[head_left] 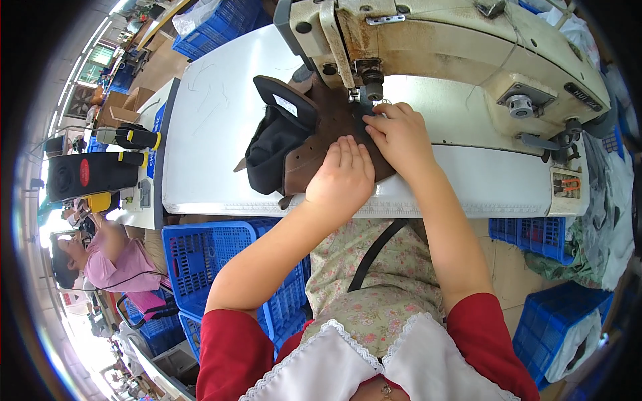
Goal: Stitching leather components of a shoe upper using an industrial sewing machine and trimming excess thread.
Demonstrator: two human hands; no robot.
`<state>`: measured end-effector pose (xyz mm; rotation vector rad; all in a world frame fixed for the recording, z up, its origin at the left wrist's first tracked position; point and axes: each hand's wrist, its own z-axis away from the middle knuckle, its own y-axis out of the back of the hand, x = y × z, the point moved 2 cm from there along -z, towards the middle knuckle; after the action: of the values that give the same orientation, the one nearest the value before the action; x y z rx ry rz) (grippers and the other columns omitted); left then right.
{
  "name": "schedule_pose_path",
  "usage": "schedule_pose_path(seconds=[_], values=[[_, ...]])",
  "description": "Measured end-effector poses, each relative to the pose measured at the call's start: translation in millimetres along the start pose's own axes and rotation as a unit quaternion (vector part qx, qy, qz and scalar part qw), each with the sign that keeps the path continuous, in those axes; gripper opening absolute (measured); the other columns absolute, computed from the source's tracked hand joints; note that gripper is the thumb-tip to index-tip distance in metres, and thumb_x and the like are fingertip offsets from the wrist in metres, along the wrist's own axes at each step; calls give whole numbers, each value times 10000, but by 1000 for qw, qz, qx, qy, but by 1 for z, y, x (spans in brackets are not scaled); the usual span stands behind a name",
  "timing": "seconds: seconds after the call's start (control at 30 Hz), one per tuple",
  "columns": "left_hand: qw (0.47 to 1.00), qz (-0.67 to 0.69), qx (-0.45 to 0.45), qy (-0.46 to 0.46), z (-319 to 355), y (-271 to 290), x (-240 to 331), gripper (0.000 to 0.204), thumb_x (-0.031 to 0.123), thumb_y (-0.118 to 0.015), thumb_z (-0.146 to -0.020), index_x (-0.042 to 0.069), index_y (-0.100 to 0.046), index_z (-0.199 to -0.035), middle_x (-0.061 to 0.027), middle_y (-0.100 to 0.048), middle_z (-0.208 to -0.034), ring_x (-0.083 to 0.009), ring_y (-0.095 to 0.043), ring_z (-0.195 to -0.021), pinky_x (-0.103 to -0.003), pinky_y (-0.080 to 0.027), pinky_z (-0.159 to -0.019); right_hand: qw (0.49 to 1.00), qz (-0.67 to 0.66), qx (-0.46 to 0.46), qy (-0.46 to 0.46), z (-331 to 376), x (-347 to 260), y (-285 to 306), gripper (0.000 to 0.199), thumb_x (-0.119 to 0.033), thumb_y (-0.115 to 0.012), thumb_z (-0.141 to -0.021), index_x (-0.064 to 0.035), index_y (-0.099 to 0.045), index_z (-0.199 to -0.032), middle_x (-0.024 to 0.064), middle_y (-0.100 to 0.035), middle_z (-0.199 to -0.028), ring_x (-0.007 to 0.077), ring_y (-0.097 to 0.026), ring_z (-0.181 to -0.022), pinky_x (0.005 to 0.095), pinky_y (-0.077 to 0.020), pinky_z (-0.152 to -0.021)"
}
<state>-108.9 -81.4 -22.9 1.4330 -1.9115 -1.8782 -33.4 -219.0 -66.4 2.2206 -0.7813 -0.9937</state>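
Hands (342, 177) (400, 137) flat on brown leather (314, 144)

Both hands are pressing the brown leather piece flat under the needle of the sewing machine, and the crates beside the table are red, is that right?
Not quite: the crates are blue, not red, as the head view shows. The rest holds: left hand and right hand press the brown leather piece at the sewing machine.

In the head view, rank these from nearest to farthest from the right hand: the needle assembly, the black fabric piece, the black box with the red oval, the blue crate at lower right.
1. Needle assembly: just above the right hand.
2. Black fabric piece: to its left, on the white table.
3. Blue crate: lower right, on the floor.
4. Black box with the red oval: far left.
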Motion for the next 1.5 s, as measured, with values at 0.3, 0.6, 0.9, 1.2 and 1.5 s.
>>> schedule_pose_path(seconds=[0.3,0.6,0.9,1.2,1.5], values=[[998,54,-19,-36,-4,-3,-17,363,136,-594,-731,-57,-661,-1031,-209,-707,-1037,-287,-688,-982,-358,-521,-868,999,30,-15,22,-5,4,0,165,-170,-700,-785,-101,-754,-925,26,-707,-1092,220,-614,-1005,396,-454,-815],[999,43,-10,-8,-6,-5,-8,346,134,-612,-712,-50,-672,-999,-193,-710,-1002,-272,-686,-979,-338,-518,-863,999,20,-22,11,-3,7,-5,207,-165,-687,-817,-91,-704,-1010,8,-698,-1146,226,-607,-1031,404,-442,-869],[999,49,8,-14,-14,-11,-9,294,133,-618,-738,-65,-683,-945,-231,-711,-915,-308,-693,-906,-344,-505,-794,999,30,15,32,-8,13,-14,159,-141,-674,-828,-108,-713,-978,-9,-711,-1121,217,-616,-1004,402,-464,-823],[999,49,3,-19,-12,-12,-7,320,141,-613,-742,-72,-685,-970,-248,-707,-950,-316,-688,-912,-352,-502,-810,1000,15,-14,23,-6,11,-10,182,-136,-661,-840,-100,-709,-1012,-11,-695,-1166,224,-604,-996,393,-459,-848],[998,44,2,-34,-11,-14,-7,344,161,-589,-764,-85,-683,-986,-279,-698,-969,-345,-684,-918,-377,-503,-829,1000,14,-2,13,-6,11,-11,182,-122,-668,-828,-105,-713,-1004,-21,-693,-1169,227,-601,-992,397,-455,-861]])
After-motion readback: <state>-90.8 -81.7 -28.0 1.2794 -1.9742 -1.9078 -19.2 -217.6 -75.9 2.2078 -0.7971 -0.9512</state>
